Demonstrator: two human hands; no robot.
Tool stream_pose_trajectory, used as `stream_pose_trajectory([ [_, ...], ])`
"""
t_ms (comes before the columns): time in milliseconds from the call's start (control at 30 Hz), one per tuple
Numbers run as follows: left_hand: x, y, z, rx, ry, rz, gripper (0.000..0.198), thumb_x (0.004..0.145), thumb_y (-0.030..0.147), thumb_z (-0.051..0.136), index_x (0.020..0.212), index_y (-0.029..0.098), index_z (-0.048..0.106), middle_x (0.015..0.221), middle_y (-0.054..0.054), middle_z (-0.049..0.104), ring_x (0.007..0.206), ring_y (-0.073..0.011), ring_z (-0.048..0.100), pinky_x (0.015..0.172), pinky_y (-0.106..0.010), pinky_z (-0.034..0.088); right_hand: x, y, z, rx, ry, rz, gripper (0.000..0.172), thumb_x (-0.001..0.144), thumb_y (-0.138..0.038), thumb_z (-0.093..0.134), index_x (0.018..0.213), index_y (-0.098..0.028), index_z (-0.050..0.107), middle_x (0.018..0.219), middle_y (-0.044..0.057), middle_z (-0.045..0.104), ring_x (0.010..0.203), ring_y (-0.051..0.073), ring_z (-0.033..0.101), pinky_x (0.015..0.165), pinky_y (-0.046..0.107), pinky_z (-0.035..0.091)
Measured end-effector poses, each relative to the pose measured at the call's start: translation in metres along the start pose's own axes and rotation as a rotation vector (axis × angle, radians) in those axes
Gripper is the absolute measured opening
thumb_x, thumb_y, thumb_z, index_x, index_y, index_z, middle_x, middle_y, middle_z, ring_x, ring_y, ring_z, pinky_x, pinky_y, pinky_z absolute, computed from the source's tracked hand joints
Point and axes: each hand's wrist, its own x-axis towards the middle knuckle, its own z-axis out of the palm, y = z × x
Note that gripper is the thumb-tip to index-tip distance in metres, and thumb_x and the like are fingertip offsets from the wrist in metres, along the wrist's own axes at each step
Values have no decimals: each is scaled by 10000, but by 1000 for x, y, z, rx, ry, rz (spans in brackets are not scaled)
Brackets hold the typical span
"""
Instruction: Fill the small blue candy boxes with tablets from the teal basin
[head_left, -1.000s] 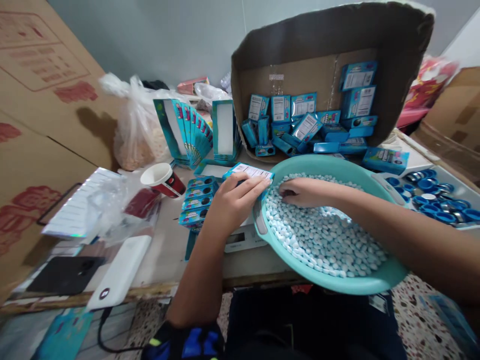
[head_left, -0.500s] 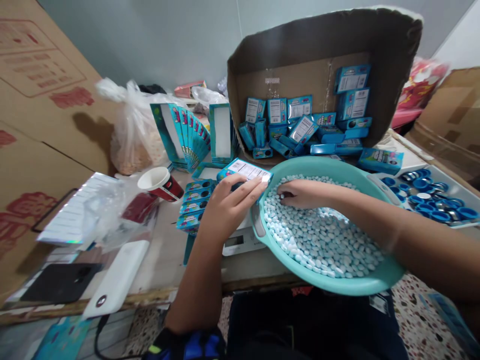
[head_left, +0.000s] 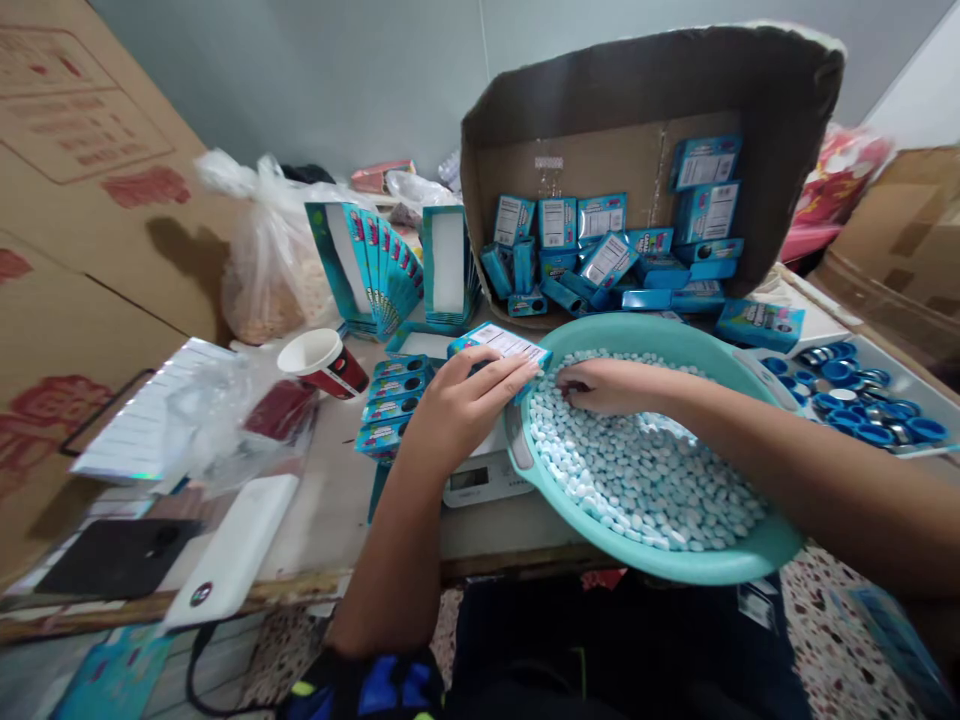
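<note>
Through the head camera I have both hands in view. My left hand (head_left: 469,405) is narrow, its fingers drawn together and laid across the label side of a blue box (head_left: 501,341), which it holds; the thumb is out of my sight under the box. My right hand (head_left: 606,388) reaches into the pellets (head_left: 645,480) with its fingers curled inward. Its fingertips are hidden, so I cannot tell whether it has any pellets in its grasp or how tightly it is shut.

The box lies under the left fingers, label up and slightly tilted, right by the left edge of the basin (head_left: 667,566). The pellets surround the right fingertips, near the basin's left wall, and spread from there toward me and to the right. The two hands are near each other but apart, with the basin's edge between them.

Just left of my left hand I see a stack of boxes (head_left: 391,392), and beneath the wrist a scale (head_left: 491,480), partly covered. Behind the basin a carton (head_left: 577,95) on its side holds more boxes. A tray (head_left: 919,385) of blue caps (head_left: 851,405) sits to the right of the basin.
</note>
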Motion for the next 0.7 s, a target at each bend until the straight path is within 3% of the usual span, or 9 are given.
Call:
stream_pose_trajectory([
  [267,-1,-3,-8,-189,15,-123,440,950,70,577,1368,206,601,1304,-90,701,1221,-247,620,1073,-444,534,-2,-1,-2,-22,-20,14,105,916,-196,524,930,-200,628,954,67,689,838,218,598,724,305,398],
  [367,-5,-6,-12,-293,38,-283,411,928,165,672,1332,214,609,1303,-99,692,1228,-253,643,1073,-428,531,-3,-1,0,-24,-16,21,109,920,-196,522,934,-198,630,961,80,696,850,224,605,722,309,399],
  [467,-13,-11,-14,-475,48,-537,419,865,232,755,1262,210,621,1226,-93,707,1135,-250,689,1002,-402,563,-5,1,3,-34,-6,16,111,923,-204,514,929,-202,625,968,83,697,863,231,614,729,313,405],
  [567,-23,-20,-18,-636,-77,-771,436,836,232,742,1245,211,591,1106,-72,709,994,-233,715,879,-376,590,-5,2,5,-51,-17,23,102,918,-214,508,908,-214,610,919,68,690,832,230,616,719,314,407],
  [700,-34,-31,-29,-604,-325,-846,393,850,276,692,1228,233,593,1162,-68,704,1035,-252,702,908,-411,576,-6,-3,3,-50,-44,59,110,930,-226,494,912,-212,601,915,75,685,830,235,610,715,318,404],
])
